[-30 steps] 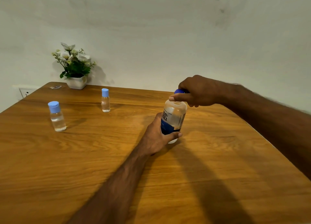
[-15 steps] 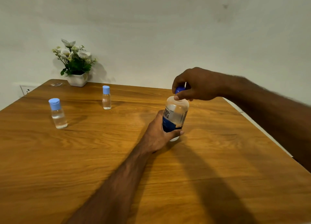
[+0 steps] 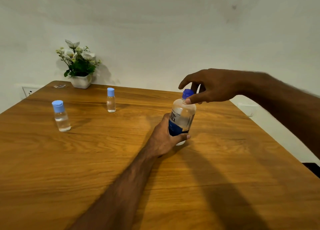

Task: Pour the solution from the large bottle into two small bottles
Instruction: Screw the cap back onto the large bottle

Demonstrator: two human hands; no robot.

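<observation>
The large bottle (image 3: 182,119) stood a little tilted near the middle of the wooden table (image 3: 103,160), its base touching or almost touching the surface. It was clear, with a blue and white label, and it carried a dark blue cap (image 3: 187,93). The left hand (image 3: 167,139) held its lower part, with the thumb wrapped across the front of the label and the fingers hidden behind the bottle. The right hand (image 3: 209,88) was over the top of the bottle: the thumb pressed at the neck just under the cap, and the other fingers were curved around the cap from behind. The forefinger was lifted and stretched to the left, apart from the cap.

The two small bottles stood upright and closed, well apart from the large one. The nearer small bottle (image 3: 61,116) was at the left, and the farther small bottle (image 3: 110,100) was behind it, more to the middle. Both had light blue caps and some clear liquid inside.

A white pot with flowers (image 3: 80,65) stood at the far edge beside the wall.
</observation>
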